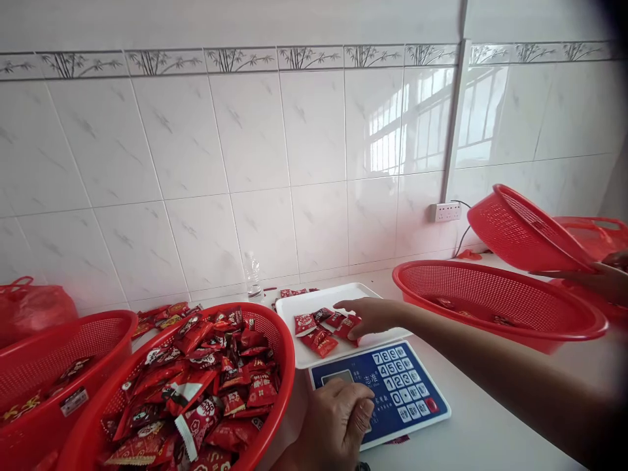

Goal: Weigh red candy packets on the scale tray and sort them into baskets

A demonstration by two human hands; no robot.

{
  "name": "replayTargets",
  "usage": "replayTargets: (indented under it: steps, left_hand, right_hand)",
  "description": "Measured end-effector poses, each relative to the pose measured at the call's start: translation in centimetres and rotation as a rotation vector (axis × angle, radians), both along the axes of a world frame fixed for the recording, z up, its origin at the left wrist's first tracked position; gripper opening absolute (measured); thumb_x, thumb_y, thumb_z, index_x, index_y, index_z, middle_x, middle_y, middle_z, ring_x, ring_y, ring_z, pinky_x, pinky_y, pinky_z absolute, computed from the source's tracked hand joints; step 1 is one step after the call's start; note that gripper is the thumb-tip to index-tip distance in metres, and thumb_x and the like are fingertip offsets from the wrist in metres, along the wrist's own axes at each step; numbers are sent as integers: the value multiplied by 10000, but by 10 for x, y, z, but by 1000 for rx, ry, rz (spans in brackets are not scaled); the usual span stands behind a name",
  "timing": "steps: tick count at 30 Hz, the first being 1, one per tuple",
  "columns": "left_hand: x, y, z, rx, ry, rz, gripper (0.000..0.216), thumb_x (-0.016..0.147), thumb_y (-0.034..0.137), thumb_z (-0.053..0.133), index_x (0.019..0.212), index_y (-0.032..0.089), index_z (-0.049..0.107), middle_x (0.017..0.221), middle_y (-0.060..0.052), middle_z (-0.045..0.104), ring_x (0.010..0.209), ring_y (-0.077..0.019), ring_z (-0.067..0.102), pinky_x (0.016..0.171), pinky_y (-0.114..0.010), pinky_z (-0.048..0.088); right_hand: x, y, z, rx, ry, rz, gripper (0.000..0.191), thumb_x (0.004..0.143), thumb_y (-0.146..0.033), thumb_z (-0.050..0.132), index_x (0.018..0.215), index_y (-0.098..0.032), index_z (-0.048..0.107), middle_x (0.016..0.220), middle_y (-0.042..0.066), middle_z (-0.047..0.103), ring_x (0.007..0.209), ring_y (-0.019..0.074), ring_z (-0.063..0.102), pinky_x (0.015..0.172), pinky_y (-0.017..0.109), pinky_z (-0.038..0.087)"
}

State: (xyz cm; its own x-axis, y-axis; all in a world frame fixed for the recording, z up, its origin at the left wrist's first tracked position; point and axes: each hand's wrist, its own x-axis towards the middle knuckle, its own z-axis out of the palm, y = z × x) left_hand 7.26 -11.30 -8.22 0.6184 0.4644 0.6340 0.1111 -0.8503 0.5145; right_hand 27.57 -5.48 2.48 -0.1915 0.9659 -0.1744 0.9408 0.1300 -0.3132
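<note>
My right hand (375,316) reaches over the white tray (360,291) of a digital scale (380,392). Its fingers are stretched out and apart, at the edge of a small group of red snack packets (318,340) on the tray. Part of the nearest packet is hidden by the hand. In front of the scale's display, my left hand (336,418) is closed, with its thumb pressed against curled fingers; whatever it may hold is hidden. Left of it stands a red plastic basket (284,353) heaped with similar wrapped packets.
Another red basket (112,320) and a red plastic bag (39,304) are at far left. A large red basket (495,333) with few packets sits right. Behind it, another person's hand (574,278) holds a tilted basket (524,229). A clear bottle (252,278) stands by the tiled wall.
</note>
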Motion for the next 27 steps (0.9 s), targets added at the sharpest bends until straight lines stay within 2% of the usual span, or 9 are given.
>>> replayTargets:
  steps: [5,9,12,18,24,27]
  left_hand:
    - [2,3,-3,-8,-5,3,331,945,353,328,955,205,624,834,-45,675,778,-170,615,702,-260,466]
    - [4,6,-7,12,-24,-8,361,946,381,314,925,202,627,814,-46,675,757,-170,615,680,-258,462]
    - [3,6,-7,-5,-18,-5,349,947,373,322,933,205,627,833,-42,673,777,-168,612,696,-260,457]
    - [0,4,-3,-44,2,-3,324,950,337,334,954,196,626,857,-40,663,808,-160,607,717,-255,452]
    - [-1,2,-1,-28,8,-1,317,949,334,340,965,197,626,860,-43,664,813,-166,607,721,-259,453]
    - [-1,1,0,-36,24,-6,311,950,330,343,959,198,624,859,-43,664,811,-165,604,724,-260,455]
  right_hand:
    - [0,0,5,-55,1,1,876,591,-326,696,1395,-202,372,1312,124,524,1141,302,521,880,365,436]
    - [-3,-4,6,-63,32,48,884,606,-357,696,1406,-240,340,1374,86,468,1178,274,495,901,338,425]
    - [-6,-9,8,-59,39,71,879,634,-407,682,1417,-244,317,1388,80,454,1195,280,479,923,353,412]
    - [-16,-13,9,-8,33,87,727,741,-471,569,1398,-235,367,1382,80,464,1208,285,466,969,376,375]
    - [-26,-10,1,35,20,75,771,721,-499,577,1401,-205,363,1324,131,516,1161,329,501,943,439,393]
    - [-32,-10,-1,100,21,76,765,745,-524,539,1407,-192,349,1377,142,452,1235,339,421,991,462,342]
